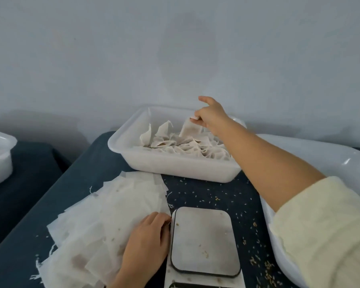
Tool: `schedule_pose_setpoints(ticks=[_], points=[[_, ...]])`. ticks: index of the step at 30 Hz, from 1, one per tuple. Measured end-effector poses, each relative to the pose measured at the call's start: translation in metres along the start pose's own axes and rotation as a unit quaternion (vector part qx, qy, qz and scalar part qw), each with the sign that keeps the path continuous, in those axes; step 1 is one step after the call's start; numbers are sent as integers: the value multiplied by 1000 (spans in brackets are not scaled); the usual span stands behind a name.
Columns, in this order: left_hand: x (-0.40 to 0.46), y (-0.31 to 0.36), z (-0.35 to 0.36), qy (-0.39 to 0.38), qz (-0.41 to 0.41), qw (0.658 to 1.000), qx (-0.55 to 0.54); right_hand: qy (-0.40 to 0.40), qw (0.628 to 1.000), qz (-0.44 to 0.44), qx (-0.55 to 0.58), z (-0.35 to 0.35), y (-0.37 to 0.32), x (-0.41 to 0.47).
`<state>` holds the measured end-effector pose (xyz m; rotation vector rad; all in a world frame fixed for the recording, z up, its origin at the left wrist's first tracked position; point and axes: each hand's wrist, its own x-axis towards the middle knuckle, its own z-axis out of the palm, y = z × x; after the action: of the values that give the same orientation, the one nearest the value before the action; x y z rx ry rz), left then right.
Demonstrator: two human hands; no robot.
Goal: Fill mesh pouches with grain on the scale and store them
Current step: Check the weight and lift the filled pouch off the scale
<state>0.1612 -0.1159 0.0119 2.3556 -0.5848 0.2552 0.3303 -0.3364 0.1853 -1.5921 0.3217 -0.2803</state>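
Tub (175,163) heaped with filled pouches (195,145); right hand (210,116) pinches pouch (190,126), seemingly filled, above heap.

no readable text, labels or numbers

The right hand (211,116) reached over the white tub (175,163) of filled pouches, its grip pinching one pouch (189,127) at the top edge — the pouch hung above the heap. The left hand (148,242) rested on the stack of flat empty pouches (96,215), just beside the scale (204,242) — loose grain (216,198) dotted the dark counter (87,163).
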Motion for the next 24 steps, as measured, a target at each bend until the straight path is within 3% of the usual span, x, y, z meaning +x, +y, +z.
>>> schedule_pose_setpoints(ticks=[5, 10, 12, 15, 18, 22, 24], points=[[0, 1, -1, 5, 2, 1000, -18, 31, 997, -11, -71, 28, 32, 16], [0, -1, 0, 2, 6, 1000, -8, -15, 983, 108, -146, 36, 58, 11], [0, -2, -1, 1, 6, 1000, -4, -40, 973, 111, -200, 37, 54, 6], [-1, -3, -1, -7, -1, 1000, -1, -59, 954, 94, -278, 36, 39, -10], [0, -1, -2, -10, 10, 1000, 22, -84, 941, 17, -328, 37, 28, -32], [-4, 6, -9, 65, 93, 986, 119, -172, 933, -67, -308, 49, 25, -89], [-4, 8, -7, 49, 19, 980, 193, -232, 915, -88, -318, 58, 30, -117]])
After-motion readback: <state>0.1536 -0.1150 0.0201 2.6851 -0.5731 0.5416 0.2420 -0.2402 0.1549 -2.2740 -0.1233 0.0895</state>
